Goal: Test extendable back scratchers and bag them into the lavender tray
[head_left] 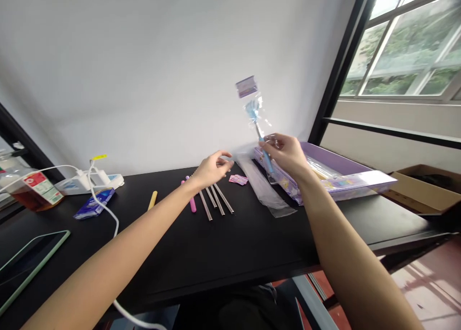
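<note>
My right hand (283, 152) is closed around the light-blue handle of a back scratcher (258, 128). It is tilted, with its blue claw-like head up, and a clear plastic wrapper with a purple label (247, 87) covers the head. My left hand (213, 168) hovers to the left, thumb and fingers apart, with nothing visible between them. Under and beside it on the table lie several metal rods (217, 200) and a pink handle (193, 204). Small pink cards (238, 179) rest just right of the rods. A long clear plastic sleeve (264, 190) lies below my right hand.
On the right stands a purple open box (345, 186) with wrapped items inside. A cardboard box (425, 188) is beyond it. To the left are a yellow handle (153, 200), a blue packet (94, 204), a power strip (115, 182), white cables, a bottle (36, 190) and a tablet (32, 258).
</note>
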Tool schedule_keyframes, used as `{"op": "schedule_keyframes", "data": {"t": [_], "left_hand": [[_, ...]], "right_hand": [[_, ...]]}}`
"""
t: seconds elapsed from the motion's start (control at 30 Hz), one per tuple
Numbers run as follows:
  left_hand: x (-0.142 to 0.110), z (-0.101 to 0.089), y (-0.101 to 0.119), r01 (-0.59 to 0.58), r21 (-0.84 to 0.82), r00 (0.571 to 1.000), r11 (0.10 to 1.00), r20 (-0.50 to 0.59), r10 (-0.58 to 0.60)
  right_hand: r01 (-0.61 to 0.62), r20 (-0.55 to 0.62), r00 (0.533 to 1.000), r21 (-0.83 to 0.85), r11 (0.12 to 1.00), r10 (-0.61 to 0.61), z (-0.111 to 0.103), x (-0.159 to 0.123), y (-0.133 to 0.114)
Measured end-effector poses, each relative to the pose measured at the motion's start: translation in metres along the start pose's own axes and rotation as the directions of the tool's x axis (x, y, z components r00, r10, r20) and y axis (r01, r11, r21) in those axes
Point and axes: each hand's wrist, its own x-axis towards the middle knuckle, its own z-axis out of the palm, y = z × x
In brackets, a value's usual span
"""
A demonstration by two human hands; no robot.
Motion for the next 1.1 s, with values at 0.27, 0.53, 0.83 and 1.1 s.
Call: {"op": "schedule_keyframes", "data": {"t": [0.27, 0.53, 0.83, 1.1], "left_hand": [[0.023, 0.058, 0.004, -0.405, 0.534, 0.910, 0.742, 0.316, 0.268], [0.038, 0.091, 0.012, -0.502, 0.565, 0.860, 0.655, 0.410, 0.305], [0.035, 0.108, 0.024, -0.507, 0.600, 0.855, 0.618, 0.439, 0.275], [0.021, 0.065, 0.031, -0.482, 0.688, 0.875, 0.542, 0.408, 0.261]], "right_hand": [[-0.254, -0.034, 0.967, -0.018, 0.967, 0.254, -0.062, 0.024, 0.045], [-0.352, 0.114, 0.874, -0.524, 0.776, 0.473, -0.080, 0.032, 0.082], [-0.303, 0.000, 0.905, -0.703, 0.644, 0.426, -0.075, 0.030, 0.094], [0.112, -0.099, 0.973, -0.592, 0.798, -0.210, -0.026, 0.009, 0.032]]}}
